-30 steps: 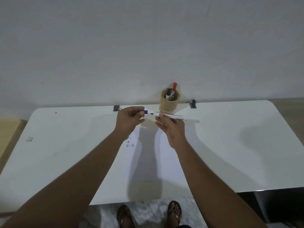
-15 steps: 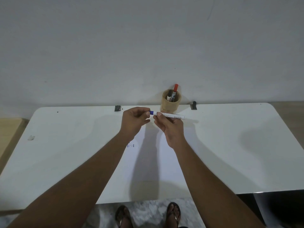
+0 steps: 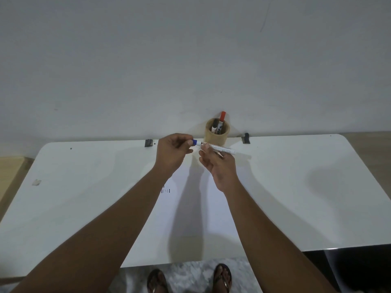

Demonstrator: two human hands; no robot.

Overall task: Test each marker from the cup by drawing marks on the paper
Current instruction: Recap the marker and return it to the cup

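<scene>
Now the blue cap [image 3: 194, 142] sits back on the white marker [image 3: 218, 148]; a second ago I saw it off, tip bare. Left hand [image 3: 172, 154] fingers pinch the cap, right hand [image 3: 220, 166] fingers grip the barrel, just in front of the cup [image 3: 218, 134]. Cup holds two more markers. Paper [image 3: 190, 208] with marks lies nearer me than the cup.
</scene>
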